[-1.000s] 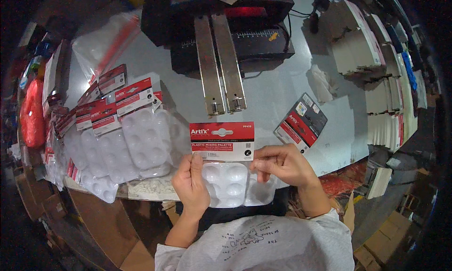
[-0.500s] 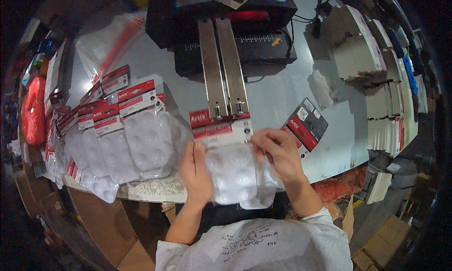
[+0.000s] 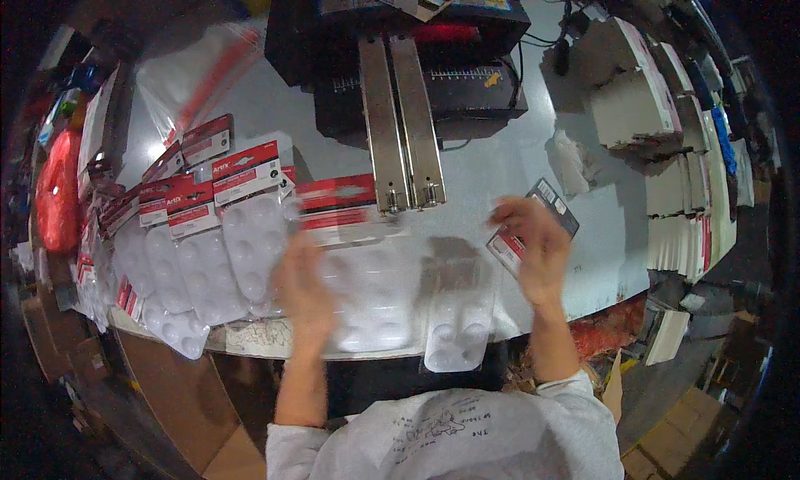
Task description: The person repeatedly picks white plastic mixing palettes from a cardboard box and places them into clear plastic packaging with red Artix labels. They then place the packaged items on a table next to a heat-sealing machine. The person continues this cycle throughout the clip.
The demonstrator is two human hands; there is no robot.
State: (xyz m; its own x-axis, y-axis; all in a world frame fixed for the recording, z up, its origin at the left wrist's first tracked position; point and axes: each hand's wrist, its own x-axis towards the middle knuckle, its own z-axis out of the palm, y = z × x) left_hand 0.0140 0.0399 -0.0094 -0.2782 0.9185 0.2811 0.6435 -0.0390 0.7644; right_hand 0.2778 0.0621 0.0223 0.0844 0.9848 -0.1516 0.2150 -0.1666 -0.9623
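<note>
Near edge of the surface (image 3: 608,267), a little right of the middle: spare pack (image 3: 456,347), white and clear-wrapped, lower end at that edge. No longer partly hidden behind the carded pack (image 3: 375,301), as half a second ago.

To the left, also along the near edge: carded pack, shifted toward the left edge and blurred by motion, now between spare pack and heap. Against its left side, left hand (image 3: 307,292), just as blurred; cannot tell whether with grip closed on the pack or merely pushing it. Well apart from the pack, toward the right edge: right hand (image 3: 540,247), gone from the pack, grip loosely open with nothing seen in it. Partly covering a dark pack (image 3: 554,199); cannot tell whether touching.

Nearer the left edge: heap (image 3: 200,267) of similar packs, unchanged. At the pack's far end: red-and-white card (image 3: 337,198), slid leftward out from beneath the metal arms (image 3: 408,122), right end close beside them. Judging by that slide, apparently finished at the arms, and passed from two hands to one.

Toward the far edge: black machine (image 3: 333,30), unmoved behind the arms.
</note>
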